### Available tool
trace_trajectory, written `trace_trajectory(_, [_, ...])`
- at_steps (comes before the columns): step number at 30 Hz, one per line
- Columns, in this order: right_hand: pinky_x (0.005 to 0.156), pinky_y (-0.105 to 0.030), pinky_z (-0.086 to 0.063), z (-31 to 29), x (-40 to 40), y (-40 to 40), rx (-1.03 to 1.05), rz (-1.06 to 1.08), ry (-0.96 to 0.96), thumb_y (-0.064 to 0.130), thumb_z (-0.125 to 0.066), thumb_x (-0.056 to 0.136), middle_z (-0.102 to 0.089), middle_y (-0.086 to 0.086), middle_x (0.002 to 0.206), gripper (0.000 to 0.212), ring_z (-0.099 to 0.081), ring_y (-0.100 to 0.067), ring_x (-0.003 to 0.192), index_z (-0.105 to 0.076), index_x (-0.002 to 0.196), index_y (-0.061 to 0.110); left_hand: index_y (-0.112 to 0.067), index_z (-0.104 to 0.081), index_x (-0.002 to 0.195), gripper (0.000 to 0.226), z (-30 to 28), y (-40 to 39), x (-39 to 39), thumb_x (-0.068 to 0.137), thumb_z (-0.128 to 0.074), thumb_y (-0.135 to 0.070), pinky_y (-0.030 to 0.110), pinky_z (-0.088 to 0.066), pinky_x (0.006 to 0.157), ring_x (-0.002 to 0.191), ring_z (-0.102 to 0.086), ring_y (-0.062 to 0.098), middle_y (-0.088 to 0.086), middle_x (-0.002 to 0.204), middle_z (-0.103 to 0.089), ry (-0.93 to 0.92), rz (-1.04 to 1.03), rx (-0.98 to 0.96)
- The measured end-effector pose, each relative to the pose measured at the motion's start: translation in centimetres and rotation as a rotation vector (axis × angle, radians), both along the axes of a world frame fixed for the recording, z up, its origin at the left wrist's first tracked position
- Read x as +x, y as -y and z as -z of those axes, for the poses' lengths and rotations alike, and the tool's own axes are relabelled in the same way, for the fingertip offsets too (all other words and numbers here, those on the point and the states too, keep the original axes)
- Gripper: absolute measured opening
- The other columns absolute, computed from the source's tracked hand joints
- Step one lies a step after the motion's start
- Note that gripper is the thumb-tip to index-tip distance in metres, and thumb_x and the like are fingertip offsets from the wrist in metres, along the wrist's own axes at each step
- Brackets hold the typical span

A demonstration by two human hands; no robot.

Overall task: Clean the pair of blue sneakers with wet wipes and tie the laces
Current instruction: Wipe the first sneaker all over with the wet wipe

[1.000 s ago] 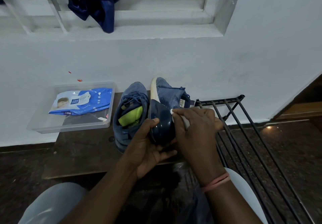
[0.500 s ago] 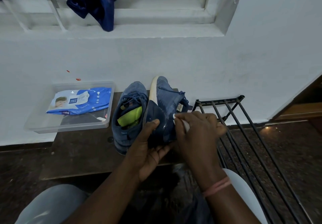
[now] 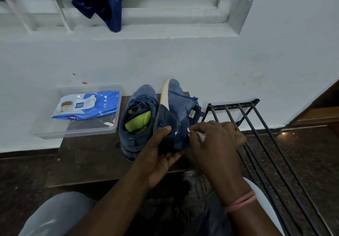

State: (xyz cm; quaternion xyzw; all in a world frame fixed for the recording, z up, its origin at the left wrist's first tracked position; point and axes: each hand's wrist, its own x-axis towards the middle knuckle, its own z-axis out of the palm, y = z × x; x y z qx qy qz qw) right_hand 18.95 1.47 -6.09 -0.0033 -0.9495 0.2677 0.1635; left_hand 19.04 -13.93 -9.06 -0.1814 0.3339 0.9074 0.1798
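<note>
Two blue sneakers stand on a low dark wooden stool [image 3: 88,158]. The left sneaker [image 3: 137,118] sits upright with a green insole showing. The right sneaker [image 3: 178,107] is tipped on its side, white sole edge facing left, heel toward me. My left hand [image 3: 157,153] grips its dark glossy heel from below, thumb on the heel. My right hand [image 3: 216,140] pinches a crumpled white wet wipe [image 3: 199,134] against the sneaker's side near the heel.
A clear plastic tray [image 3: 77,133] holding a blue wet-wipe pack [image 3: 88,105] sits at the stool's left end. A black metal rack [image 3: 256,134] lies on the floor to the right. A white wall and window grille with blue cloth [image 3: 102,2] stand behind.
The held sneaker has turned, so more of its blue side and less of its glossy heel faces me. My right hand with the wipe has shifted slightly down along the side.
</note>
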Motion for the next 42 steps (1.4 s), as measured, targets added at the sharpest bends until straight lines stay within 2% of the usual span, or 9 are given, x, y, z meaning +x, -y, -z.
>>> trace_trajectory(6, [0.084,-0.053,-0.044,0.4,-1.0,0.7,-0.144,-0.023,-0.103,0.034,-0.060,0.092,-0.068,0.013,0.095,0.012,-0.052,-0.019,0.097,-0.071,0.097,0.033,-0.009,-0.057,0.140,0.051,-0.1,0.0,0.0,0.093,-0.072,-0.021,0.053,-0.046,0.110,0.125,-0.063,0.036,0.019,0.135,-0.065,0.009,0.002,-0.023])
trace_trajectory(11, [0.083,-0.044,-0.038,1.0,-1.6,2.1,-0.046,-0.110,-0.190,0.029,-0.067,0.092,-0.069,0.010,0.099,0.011,-0.056,-0.018,0.095,-0.073,0.102,0.030,-0.006,-0.063,0.133,0.046,-0.2,-0.2,0.3,0.089,-0.069,-0.018,0.046,-0.056,0.099,0.120,-0.065,0.033,0.019,0.129,-0.068,0.026,0.027,-0.053])
trace_trajectory(18, [0.085,-0.047,-0.041,0.7,-2.5,1.4,-0.062,-0.061,-0.073,0.027,-0.066,0.092,-0.069,0.009,0.094,0.007,-0.055,-0.020,0.095,-0.073,0.094,0.029,-0.008,-0.063,0.133,0.047,0.3,-0.1,0.3,0.088,-0.073,-0.017,0.050,-0.052,0.104,0.120,-0.066,0.032,0.016,0.129,-0.069,0.056,0.021,-0.093])
trace_trajectory(24, [0.077,-0.035,-0.020,0.1,-1.6,1.8,0.005,-0.008,-0.104,0.028,-0.070,0.089,-0.069,0.011,0.090,0.004,-0.055,-0.020,0.093,-0.073,0.088,0.031,-0.005,-0.061,0.135,0.050,0.3,0.2,0.0,0.088,-0.072,-0.017,0.048,-0.054,0.100,0.121,-0.066,0.033,0.019,0.130,-0.068,0.048,0.028,-0.068])
trace_trajectory(27, [0.080,-0.037,-0.023,0.4,-3.7,1.3,-0.019,0.037,-0.067,0.031,-0.067,0.092,-0.069,0.009,0.094,0.007,-0.054,-0.023,0.098,-0.073,0.091,0.031,-0.012,-0.062,0.133,0.049,0.2,-0.1,0.0,0.085,-0.072,-0.017,0.052,-0.051,0.104,0.117,-0.068,0.032,0.014,0.126,-0.071,0.058,0.017,-0.103])
trace_trajectory(33, [0.079,-0.035,-0.027,0.6,-1.5,1.2,-0.054,-0.108,-0.066,0.026,-0.069,0.090,-0.067,0.015,0.092,0.007,-0.051,-0.013,0.094,-0.073,0.090,0.032,-0.009,-0.061,0.136,0.055,0.2,0.3,0.1,0.084,-0.077,-0.020,0.050,-0.051,0.105,0.122,-0.065,0.034,0.017,0.131,-0.067,0.055,0.023,-0.087])
trace_trajectory(36, [0.080,-0.038,-0.029,0.6,-3.1,0.8,-0.034,-0.052,-0.074,0.029,-0.069,0.090,-0.066,0.013,0.092,0.006,-0.051,-0.018,0.094,-0.073,0.090,0.034,-0.011,-0.063,0.132,0.048,0.1,0.0,0.0,0.086,-0.074,-0.017,0.054,-0.048,0.108,0.120,-0.066,0.034,0.015,0.127,-0.070,0.060,0.022,-0.109])
trace_trajectory(39, [0.080,-0.039,-0.030,0.3,-3.1,1.2,-0.033,-0.065,-0.053,0.030,-0.066,0.092,-0.066,0.011,0.094,0.008,-0.052,-0.020,0.096,-0.073,0.092,0.032,-0.011,-0.064,0.129,0.045,-0.1,-0.1,0.2,0.086,-0.071,-0.017,0.051,-0.051,0.104,0.118,-0.067,0.033,0.015,0.124,-0.072,0.057,0.022,-0.117])
trace_trajectory(42, [0.074,-0.035,-0.019,0.0,-1.5,2.1,0.073,-0.093,-0.078,0.029,-0.067,0.091,-0.065,0.013,0.090,0.007,-0.050,-0.017,0.092,-0.072,0.090,0.033,-0.006,-0.067,0.125,0.039,-0.3,0.1,0.3,0.086,-0.069,-0.016,0.045,-0.057,0.094,0.118,-0.067,0.032,0.018,0.125,-0.070,0.041,0.035,-0.108])
